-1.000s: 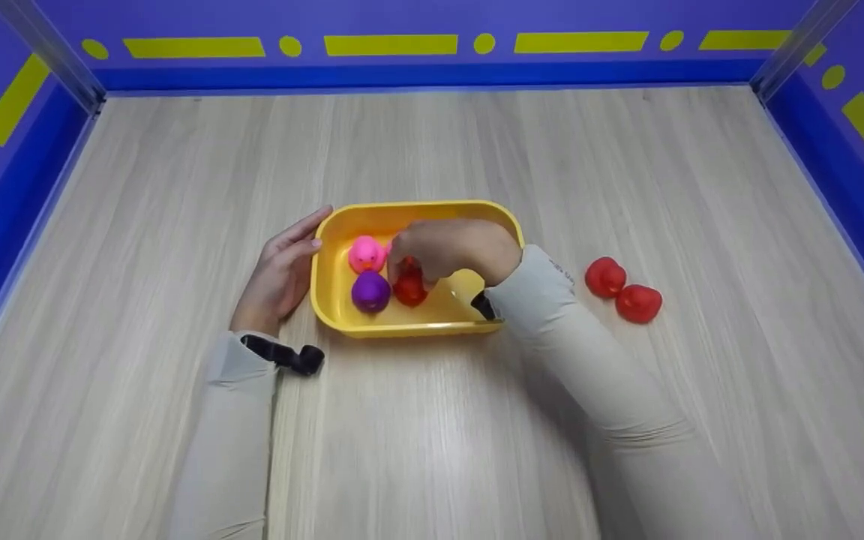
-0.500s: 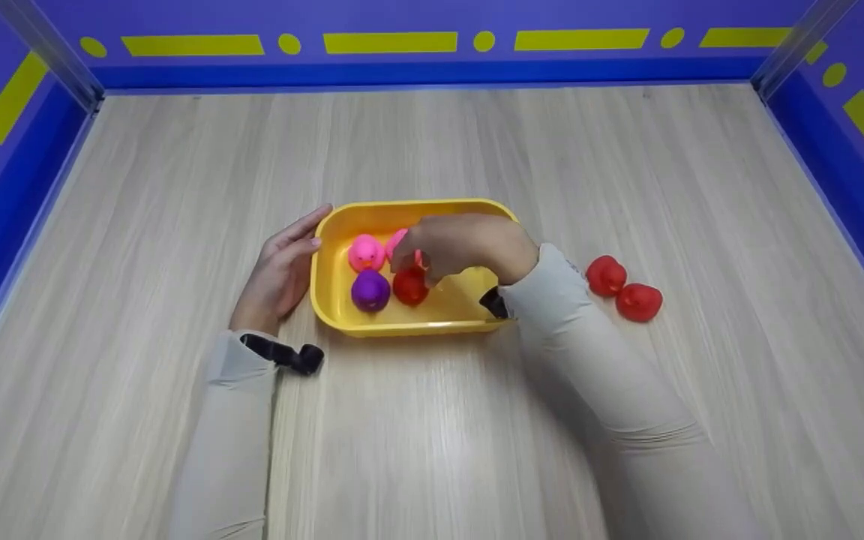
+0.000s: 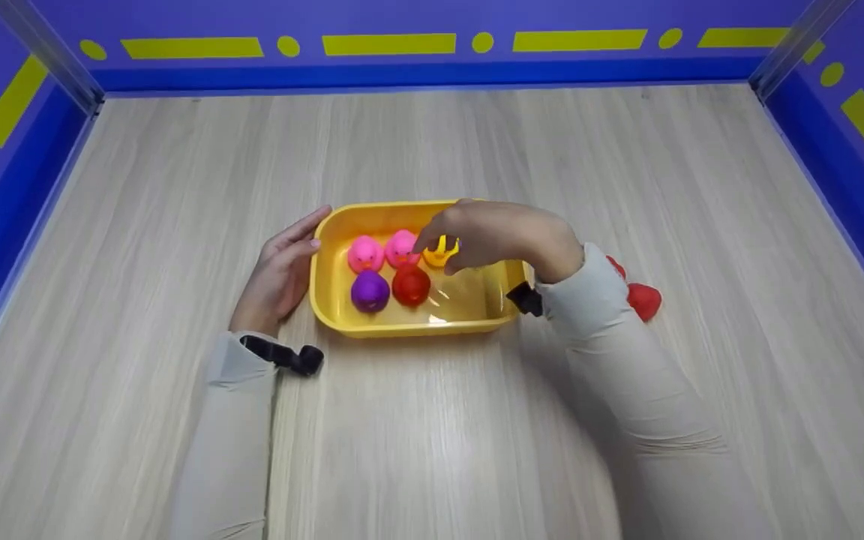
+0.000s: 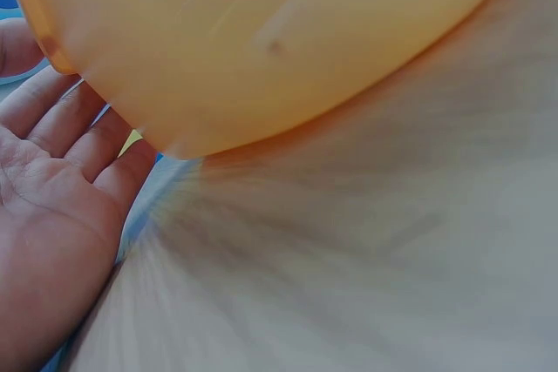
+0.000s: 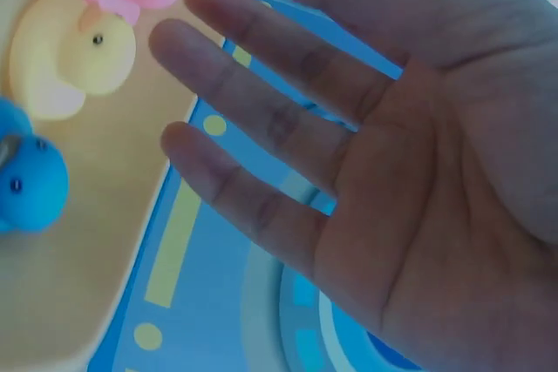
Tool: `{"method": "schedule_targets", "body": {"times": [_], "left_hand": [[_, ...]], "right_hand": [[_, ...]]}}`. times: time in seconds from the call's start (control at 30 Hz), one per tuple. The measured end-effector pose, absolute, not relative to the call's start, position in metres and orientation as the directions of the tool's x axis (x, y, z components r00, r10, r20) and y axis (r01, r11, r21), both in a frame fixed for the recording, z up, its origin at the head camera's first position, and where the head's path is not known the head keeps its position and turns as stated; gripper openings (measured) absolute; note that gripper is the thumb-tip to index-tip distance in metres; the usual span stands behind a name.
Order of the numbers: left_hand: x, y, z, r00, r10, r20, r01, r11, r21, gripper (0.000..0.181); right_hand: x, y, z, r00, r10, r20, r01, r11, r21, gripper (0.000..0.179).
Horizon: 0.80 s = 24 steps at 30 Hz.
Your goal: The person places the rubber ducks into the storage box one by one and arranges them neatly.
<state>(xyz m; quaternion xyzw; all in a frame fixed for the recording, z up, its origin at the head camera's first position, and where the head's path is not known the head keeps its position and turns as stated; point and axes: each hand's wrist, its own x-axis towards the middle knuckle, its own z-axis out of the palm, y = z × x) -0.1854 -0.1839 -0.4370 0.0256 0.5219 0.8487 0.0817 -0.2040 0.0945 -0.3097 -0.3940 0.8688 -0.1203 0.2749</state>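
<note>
Head view: a yellow tub [image 3: 394,330] on the table [image 3: 372,450] holds toy ducks [image 3: 365,255], probably light and squeezable, best pinched round the body. The left hand [image 3: 278,270] rests against its left end; the right hand [image 3: 507,234] hangs over its far right. Left wrist view: extended fingers touch the tub. Right wrist view: palm empty, fingers spread.

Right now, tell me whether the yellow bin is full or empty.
Partly full: the yellow bin holds pink ducks, a purple toy and a red toy, but bare floor shows.

White glare inside yellow tray [image 3: 402,330]
</note>
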Motion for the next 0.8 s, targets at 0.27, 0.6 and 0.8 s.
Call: {"method": "schedule_targets", "body": {"times": [0.27, 0.6, 0.8], "left_hand": [[-0.185, -0.184, -0.437, -0.986, 0.16, -0.045, -0.11, -0.425, 0.899, 0.053], [-0.185, -0.183, -0.437, -0.987, 0.156, -0.048, -0.114, -0.452, 0.884, 0.052], [-0.185, -0.182, -0.436, -0.987, 0.155, -0.043, -0.11, -0.457, 0.883, 0.052]], "right_hand": [[-0.201, 0.118, -0.306, -0.593, -0.744, -0.307, -0.601, 0.663, -0.447, 0.041], [-0.197, 0.155, -0.31, -0.633, -0.755, -0.171, -0.623, 0.627, -0.468, 0.037], [-0.195, 0.175, -0.313, -0.686, -0.711, -0.152, -0.591, 0.667, -0.453, 0.036]]}}
